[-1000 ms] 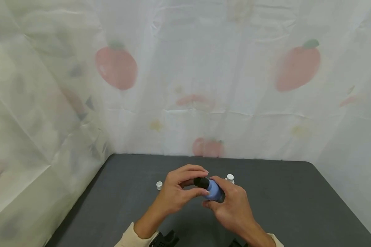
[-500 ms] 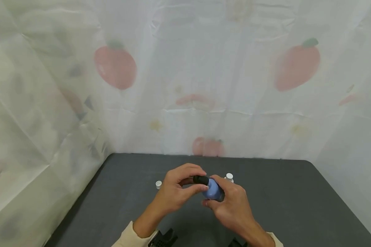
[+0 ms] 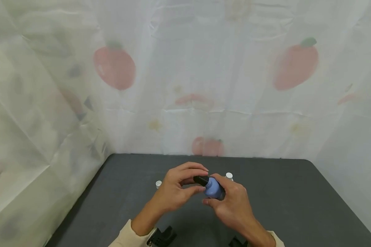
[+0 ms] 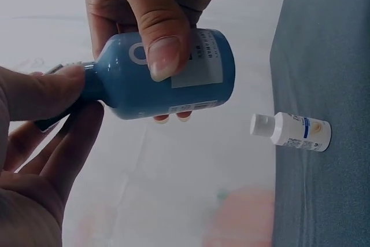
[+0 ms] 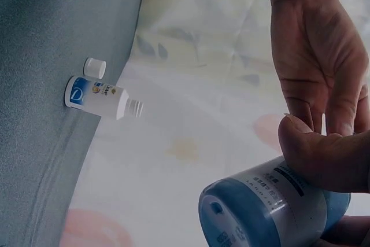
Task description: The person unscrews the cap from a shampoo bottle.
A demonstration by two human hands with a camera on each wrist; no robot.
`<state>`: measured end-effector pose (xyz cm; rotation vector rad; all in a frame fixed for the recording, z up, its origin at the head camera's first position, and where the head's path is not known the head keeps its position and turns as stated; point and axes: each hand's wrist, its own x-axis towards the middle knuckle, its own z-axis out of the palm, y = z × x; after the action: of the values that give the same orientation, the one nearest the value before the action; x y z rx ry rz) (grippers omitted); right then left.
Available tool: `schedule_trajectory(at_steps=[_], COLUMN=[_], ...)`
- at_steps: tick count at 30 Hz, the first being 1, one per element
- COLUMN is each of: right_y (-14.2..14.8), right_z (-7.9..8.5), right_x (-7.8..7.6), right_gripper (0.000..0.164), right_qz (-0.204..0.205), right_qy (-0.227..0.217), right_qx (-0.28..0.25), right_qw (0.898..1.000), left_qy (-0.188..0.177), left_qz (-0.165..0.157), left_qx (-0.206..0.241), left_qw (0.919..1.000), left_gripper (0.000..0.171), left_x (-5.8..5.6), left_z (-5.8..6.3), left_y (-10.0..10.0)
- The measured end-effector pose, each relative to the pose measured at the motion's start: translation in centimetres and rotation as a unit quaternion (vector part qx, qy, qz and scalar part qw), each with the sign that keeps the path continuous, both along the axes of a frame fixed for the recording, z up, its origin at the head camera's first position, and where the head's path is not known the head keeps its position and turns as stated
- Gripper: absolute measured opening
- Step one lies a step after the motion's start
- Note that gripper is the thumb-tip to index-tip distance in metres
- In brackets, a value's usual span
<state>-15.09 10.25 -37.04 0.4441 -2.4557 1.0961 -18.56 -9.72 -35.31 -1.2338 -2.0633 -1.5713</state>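
Note:
Both hands are at a blue bottle (image 3: 214,189) with a black cap (image 3: 201,180), held tilted above the table. My right hand (image 3: 233,202) grips the bottle's body, thumb across its label in the left wrist view. My left hand (image 3: 176,190) pinches the black cap between thumb and fingers; the left wrist view shows the thumb (image 4: 63,85) at the neck and fingers beneath. The right wrist view shows the bottle's base and printed label, while the cap is hidden there.
On the dark grey table (image 3: 284,206) stands a white bottle (image 4: 300,131) with its cap on. A white bottle with a bare threaded neck (image 5: 98,98) appears in the right wrist view, beside a loose white cap (image 5: 95,67). A fruit-printed curtain (image 3: 235,68) hangs behind.
My left fingers and thumb have shifted slightly around the black cap, and its angle looks a little different. My right hand keeps its grip on the blue bottle almost unmoved.

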Motion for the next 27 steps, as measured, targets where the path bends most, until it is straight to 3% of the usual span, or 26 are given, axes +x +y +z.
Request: schedule_trajectory(at_steps=[7, 9, 15, 22, 27], right_y=[0.0, 0.0, 0.1, 0.1, 0.1], right_z=[0.0, 0.0, 0.1, 0.0, -0.1], right_x=[0.1, 0.1, 0.1, 0.1, 0.1], right_gripper=[0.055, 0.054, 0.056, 0.057, 0.057], right_qz=[0.002, 0.001, -0.004, 0.0, 0.001], right_qy=[-0.006, -0.006, -0.002, -0.003, -0.011], right_qx=[-0.009, -0.011, -0.002, -0.007, -0.009], right_qw=[1.0, 1.0, 1.0, 1.0, 1.0], left_qy=[-0.045, -0.035, 0.042, 0.037, 0.04], left_qz=[0.033, 0.036, 0.031, 0.036, 0.043], left_qx=[-0.007, -0.01, -0.022, -0.086, -0.123], left_qw=[0.9984, 0.9987, 0.9984, 0.9949, 0.9906], left_gripper=[0.029, 0.032, 0.03, 0.04, 0.03], left_x=[0.1, 0.0, -0.2, 0.1, 0.1], left_z=[0.2, 0.2, 0.2, 1.1, 1.8], left_y=[0.0, 0.0, 0.2, -0.3, -0.5])
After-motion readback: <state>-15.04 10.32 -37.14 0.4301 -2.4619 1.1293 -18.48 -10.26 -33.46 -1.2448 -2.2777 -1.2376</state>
